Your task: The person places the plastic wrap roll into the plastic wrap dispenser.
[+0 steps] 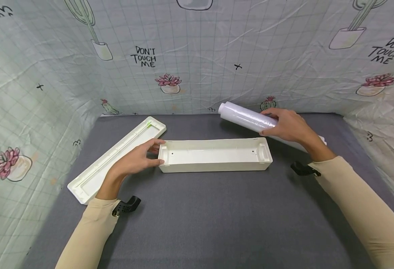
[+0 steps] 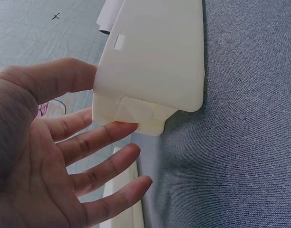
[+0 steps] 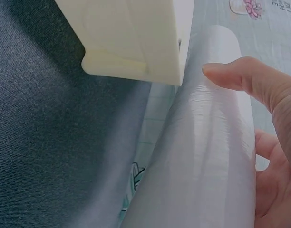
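A long cream-white open-topped box [image 1: 215, 167] lies across the middle of the grey cloth, its inside facing up. My left hand [image 1: 134, 158] holds the box's left end between thumb and fingers; in the left wrist view the last two fingers are spread off the box. Behind and right of the box, a roll of clear plastic wrap [image 1: 244, 116] slants with its left end toward the back. Its middle is gripped by my right hand [image 1: 289, 127], thumb along the near side. In the right wrist view the wrap roll [image 3: 202, 152] passes close beside the box's corner.
A matching long white lid [image 1: 111, 155] lies slanted at the left, its ribbed side up, partly behind my left forearm. A patterned fabric wall [image 1: 197, 56] rises behind the grey cloth [image 1: 217, 220] and along both sides. Each wrist carries a black strap-like mount [image 1: 128, 204].
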The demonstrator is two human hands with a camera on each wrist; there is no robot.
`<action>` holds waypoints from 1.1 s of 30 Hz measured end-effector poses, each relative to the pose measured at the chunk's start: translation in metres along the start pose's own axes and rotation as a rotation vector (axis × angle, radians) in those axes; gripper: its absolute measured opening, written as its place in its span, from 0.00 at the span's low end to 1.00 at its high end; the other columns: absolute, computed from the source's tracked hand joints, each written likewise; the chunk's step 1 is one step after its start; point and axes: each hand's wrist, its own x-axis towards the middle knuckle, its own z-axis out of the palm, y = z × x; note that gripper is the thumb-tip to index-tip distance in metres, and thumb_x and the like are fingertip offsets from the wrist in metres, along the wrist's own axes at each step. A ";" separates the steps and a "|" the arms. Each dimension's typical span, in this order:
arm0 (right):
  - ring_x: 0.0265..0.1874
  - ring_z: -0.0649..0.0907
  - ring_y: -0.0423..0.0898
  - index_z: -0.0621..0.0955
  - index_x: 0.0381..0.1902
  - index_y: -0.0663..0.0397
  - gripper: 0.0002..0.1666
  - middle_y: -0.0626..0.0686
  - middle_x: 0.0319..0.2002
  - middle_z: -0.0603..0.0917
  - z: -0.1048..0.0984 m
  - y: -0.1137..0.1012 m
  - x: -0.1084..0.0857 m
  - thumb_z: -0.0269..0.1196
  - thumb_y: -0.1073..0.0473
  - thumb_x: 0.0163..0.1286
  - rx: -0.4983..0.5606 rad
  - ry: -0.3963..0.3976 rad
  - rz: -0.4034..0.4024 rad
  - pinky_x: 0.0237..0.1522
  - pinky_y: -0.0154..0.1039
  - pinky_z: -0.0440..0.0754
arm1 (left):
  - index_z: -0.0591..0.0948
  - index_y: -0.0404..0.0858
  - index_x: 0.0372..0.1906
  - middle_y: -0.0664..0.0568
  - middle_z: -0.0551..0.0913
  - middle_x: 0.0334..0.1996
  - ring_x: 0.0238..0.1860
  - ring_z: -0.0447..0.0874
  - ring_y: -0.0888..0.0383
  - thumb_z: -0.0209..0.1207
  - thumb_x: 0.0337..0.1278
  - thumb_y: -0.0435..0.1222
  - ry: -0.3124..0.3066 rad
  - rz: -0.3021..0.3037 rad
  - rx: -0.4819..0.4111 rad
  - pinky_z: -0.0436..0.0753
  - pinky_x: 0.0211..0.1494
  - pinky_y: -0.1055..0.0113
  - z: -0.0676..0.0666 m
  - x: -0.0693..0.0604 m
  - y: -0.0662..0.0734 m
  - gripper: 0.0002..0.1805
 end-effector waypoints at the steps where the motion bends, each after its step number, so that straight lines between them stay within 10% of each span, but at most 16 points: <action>1: 0.45 0.82 0.56 0.76 0.68 0.44 0.39 0.61 0.57 0.83 0.000 -0.001 -0.001 0.74 0.44 0.60 -0.005 0.003 -0.004 0.39 0.48 0.73 | 0.67 0.36 0.74 0.41 0.75 0.65 0.66 0.72 0.42 0.68 0.63 0.37 0.000 -0.001 0.000 0.73 0.64 0.44 0.000 0.000 0.000 0.36; 33: 0.40 0.80 0.46 0.81 0.61 0.36 0.34 0.46 0.50 0.86 0.008 -0.044 -0.004 0.76 0.48 0.54 -0.080 0.073 -0.214 0.39 0.46 0.73 | 0.67 0.38 0.74 0.40 0.74 0.66 0.66 0.72 0.42 0.68 0.63 0.38 0.015 0.004 -0.037 0.71 0.65 0.42 0.005 0.004 -0.008 0.37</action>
